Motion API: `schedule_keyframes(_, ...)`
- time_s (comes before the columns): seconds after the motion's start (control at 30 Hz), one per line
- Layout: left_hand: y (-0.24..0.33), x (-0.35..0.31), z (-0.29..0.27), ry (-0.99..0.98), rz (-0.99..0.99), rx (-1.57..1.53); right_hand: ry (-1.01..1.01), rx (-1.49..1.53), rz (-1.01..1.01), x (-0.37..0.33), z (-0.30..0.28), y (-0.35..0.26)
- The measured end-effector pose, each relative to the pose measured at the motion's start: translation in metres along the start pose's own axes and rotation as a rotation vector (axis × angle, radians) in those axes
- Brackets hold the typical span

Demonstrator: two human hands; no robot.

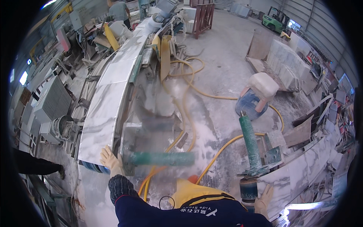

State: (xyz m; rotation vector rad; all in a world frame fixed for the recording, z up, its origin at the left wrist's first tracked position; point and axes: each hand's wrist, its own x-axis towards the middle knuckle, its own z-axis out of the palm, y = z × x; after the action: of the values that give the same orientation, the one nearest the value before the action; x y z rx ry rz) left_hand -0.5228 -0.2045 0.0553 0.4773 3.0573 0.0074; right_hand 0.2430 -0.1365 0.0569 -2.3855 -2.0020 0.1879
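Note:
My left hand (111, 162) wears a pale glove. It lies on the near end of a white marble slab (99, 125) with grey veins, fingers stretched and apart. Under that end shows a blue roller (94, 167). Low on the right, my right hand (264, 200) rests with outstretched fingers at the edge of another grey-veined marble slab (280, 184). Beside it is a dark roller (248, 190), under a green post (249, 142) on a steel bracket. A second green bar (162, 159) reaches out just right of my left hand.
A yellow hose (223, 147) winds across the dusty floor. Ahead on the right stands a blue drum-like seat (251, 104) with a pale cushion. Stacked slabs (285, 62) and a green forklift (275, 20) are farther off. Another person (119, 13) stands at the far left; a dark-clothed leg (36, 162) shows nearer.

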Motion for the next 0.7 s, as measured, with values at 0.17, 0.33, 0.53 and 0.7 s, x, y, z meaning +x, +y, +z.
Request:
schedule_keyframes(0.17, -0.004, -0.003, -0.001, 0.003, 0.018, -0.001, 0.009, -0.018, 0.011, -0.003, 0.001, 0.001)
schedule_keyframes(0.33, -0.008, -0.003, -0.001, -0.002, 0.037, -0.018, 0.127, 0.028, -0.055, -0.005, 0.012, -0.001)
schedule_keyframes(0.53, -0.032, 0.007, -0.004, -0.037, 0.151, -0.107, 0.385, 0.106, -0.216, 0.015, 0.04, -0.001)
schedule_keyframes(0.7, -0.031, 0.014, 0.002, -0.051, -0.012, -0.007, 0.367, 0.115, -0.183, 0.027, 0.038, 0.001)
